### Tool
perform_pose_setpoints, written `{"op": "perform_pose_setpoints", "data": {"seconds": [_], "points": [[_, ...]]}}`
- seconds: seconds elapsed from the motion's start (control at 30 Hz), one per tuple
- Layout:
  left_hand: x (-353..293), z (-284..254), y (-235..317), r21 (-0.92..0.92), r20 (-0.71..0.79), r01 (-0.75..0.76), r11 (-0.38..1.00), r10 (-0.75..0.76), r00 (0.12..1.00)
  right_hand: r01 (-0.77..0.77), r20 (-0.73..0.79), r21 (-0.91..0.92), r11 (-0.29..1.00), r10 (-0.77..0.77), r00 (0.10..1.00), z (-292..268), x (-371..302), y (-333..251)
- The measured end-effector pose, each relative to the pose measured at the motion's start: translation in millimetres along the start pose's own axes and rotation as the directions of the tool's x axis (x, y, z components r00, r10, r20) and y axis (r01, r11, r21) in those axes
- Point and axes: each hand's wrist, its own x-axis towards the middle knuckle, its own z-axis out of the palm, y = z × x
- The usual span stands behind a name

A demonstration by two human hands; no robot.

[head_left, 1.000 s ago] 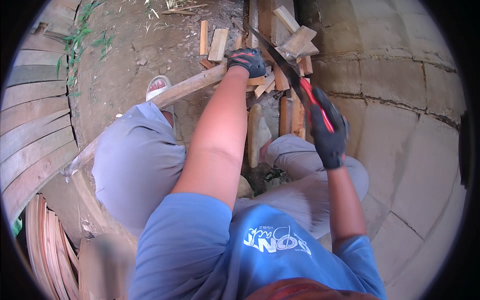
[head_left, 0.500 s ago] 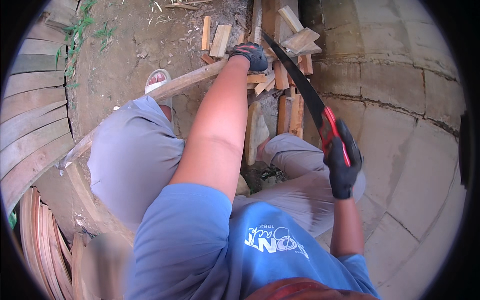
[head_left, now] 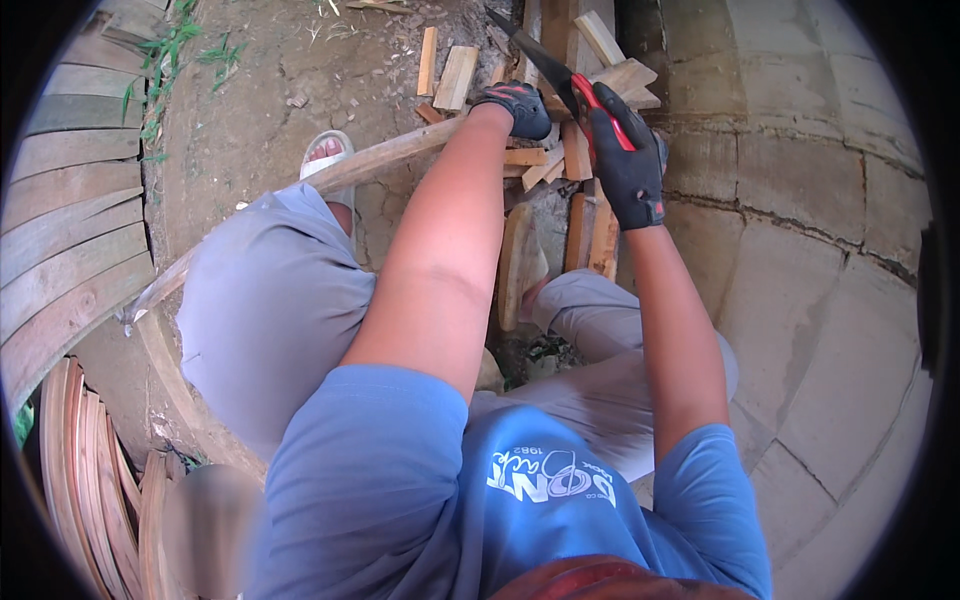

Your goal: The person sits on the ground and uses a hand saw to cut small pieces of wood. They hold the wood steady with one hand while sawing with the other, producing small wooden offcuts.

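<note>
My left hand (head_left: pixel 515 106), in a black glove with red marks, is closed on the far end of a long wooden pole (head_left: pixel 395 152). The pole runs back toward the lower left, past my knee. In my right hand (head_left: pixel 630 165), also gloved in black, is the red-and-black handle of a hand saw (head_left: pixel 548 68). Its dark blade reaches away to the upper left, just beyond my left hand. Whether the teeth touch the wood, I cannot tell. Short cut wood blocks (head_left: pixel 457 78) lie around both hands.
More offcuts (head_left: pixel 622 78) rest on a thick beam at the far middle. Curved planks (head_left: pixel 75 205) line the left side, with stacked boards (head_left: pixel 85 470) at lower left. A concrete block wall (head_left: pixel 800 180) stands at right. My sandalled foot (head_left: pixel 328 160) is beside the pole.
My right hand has swung the saw forward and to the left, bringing the handle close to my left hand. The left hand keeps its hold on the pole.
</note>
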Motion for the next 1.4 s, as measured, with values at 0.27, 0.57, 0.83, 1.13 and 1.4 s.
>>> {"op": "perform_pose_setpoints", "data": {"seconds": [0.27, 0.57, 0.83, 1.13, 1.4], "points": [[13.8, 9.3, -16.6, 0.026, -0.004, -0.019, 0.999, 0.019, 1.000, -0.315, 0.050, -0.086, 0.945, 0.320, 0.946, -105.7, -112.6, -59.4], [-0.4, -0.6, -12.5, -0.028, 0.014, 0.024, 0.999, -0.023, 1.000, -0.216, 0.079, -0.130, 0.968, 0.227, 0.971, -109.2, -106.6, -58.1], [8.3, 4.1, -8.4, 0.033, -0.017, -0.052, 0.998, 0.052, 0.998, -0.074, 0.014, 0.011, 0.997, 0.074, 0.997, 29.8, 32.2, 3.7], [-12.6, -9.3, -7.6, -0.028, -0.027, 0.020, 0.999, -0.021, 0.999, -0.270, 0.075, -0.108, 0.957, 0.278, 0.957, -102.0, -104.9, -53.6], [-8.7, -4.5, 0.4, -0.007, 0.011, 0.041, 0.999, -0.041, 0.999, -0.228, 0.044, -0.305, 0.924, 0.253, 0.966, -177.9, -156.4, -106.1]]}}
